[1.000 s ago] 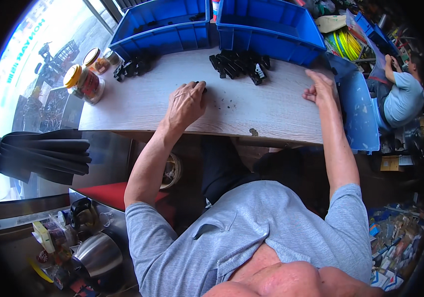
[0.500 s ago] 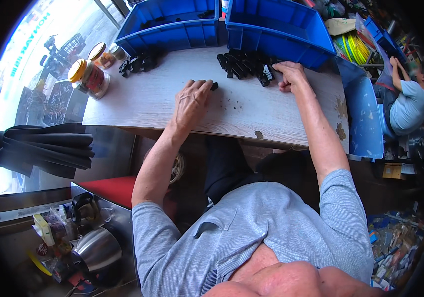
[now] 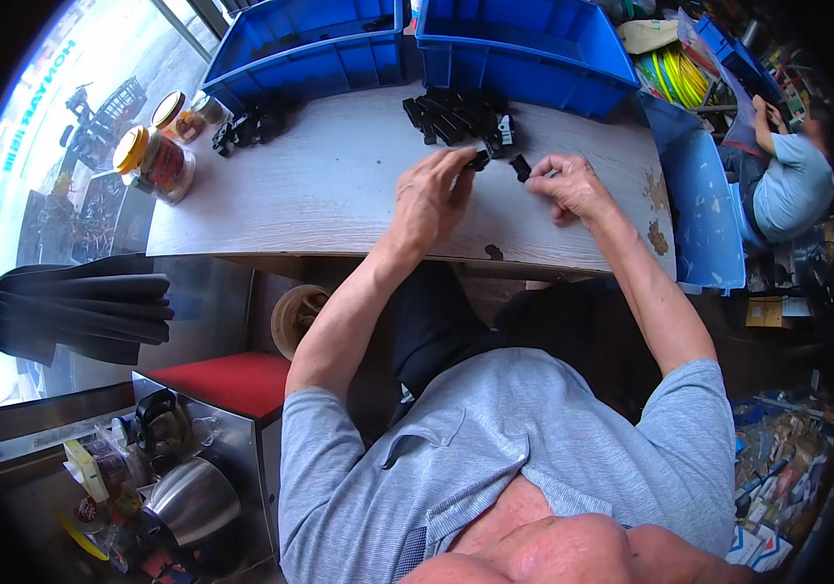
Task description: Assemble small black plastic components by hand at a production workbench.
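Over the table's middle, my left hand (image 3: pixel 431 195) is closed on a small black part (image 3: pixel 477 161), mostly covered by its fingers. Just to its right, my right hand (image 3: pixel 573 187) pinches another black piece (image 3: pixel 520 168) between thumb and fingertips. The two parts are a short gap apart. Beyond my hands lies a heap of black plastic parts (image 3: pixel 451 115), one of them with a whitish face. A smaller cluster of similar black parts (image 3: pixel 247 128) rests farther left. What exact kind these parts are, I cannot make out.
Two blue bins (image 3: pixel 532 60) line the far edge of the pale wooden table (image 3: pixel 310 200); the left one holds some black parts. Jars (image 3: pixel 154 164) with lids stand at the left. A light-blue tub (image 3: pixel 704 209) sits beyond the right edge, where another person (image 3: pixel 795 185) works.
My right hand has come back from the heap toward me with a black piece. The left hand has moved right with its part, toward the right hand. The view has shifted slightly.
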The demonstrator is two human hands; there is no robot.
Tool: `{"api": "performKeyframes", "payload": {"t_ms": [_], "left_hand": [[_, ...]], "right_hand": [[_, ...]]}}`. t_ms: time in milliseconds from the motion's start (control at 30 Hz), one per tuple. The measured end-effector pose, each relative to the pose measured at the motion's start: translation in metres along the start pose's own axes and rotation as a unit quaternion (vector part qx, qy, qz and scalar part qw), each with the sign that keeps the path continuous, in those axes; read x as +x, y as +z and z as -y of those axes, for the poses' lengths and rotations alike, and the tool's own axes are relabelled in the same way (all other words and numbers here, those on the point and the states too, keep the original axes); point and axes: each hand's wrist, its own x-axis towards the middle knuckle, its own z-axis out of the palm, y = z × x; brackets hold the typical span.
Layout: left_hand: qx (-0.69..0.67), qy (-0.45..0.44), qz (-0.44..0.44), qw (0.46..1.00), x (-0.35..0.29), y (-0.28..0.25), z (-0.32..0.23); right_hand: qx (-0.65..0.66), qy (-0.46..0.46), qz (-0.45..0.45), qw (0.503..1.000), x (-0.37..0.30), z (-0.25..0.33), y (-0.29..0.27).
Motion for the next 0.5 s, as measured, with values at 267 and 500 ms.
{"api": "performKeyframes", "payload": {"t_ms": [267,500], "left_hand": [[0.03,0.083,0.154,0.984,0.02,0.035,-0.009],[0.02,0.087,0.161,0.983,0.02,0.036,0.002]], "right_hand": [[-0.027,-0.037,0.002,0.999,-0.004,-0.014,0.003],[0.04,-0.066,-0.042,0.996,-0.014,-0.013,0.006]]}}
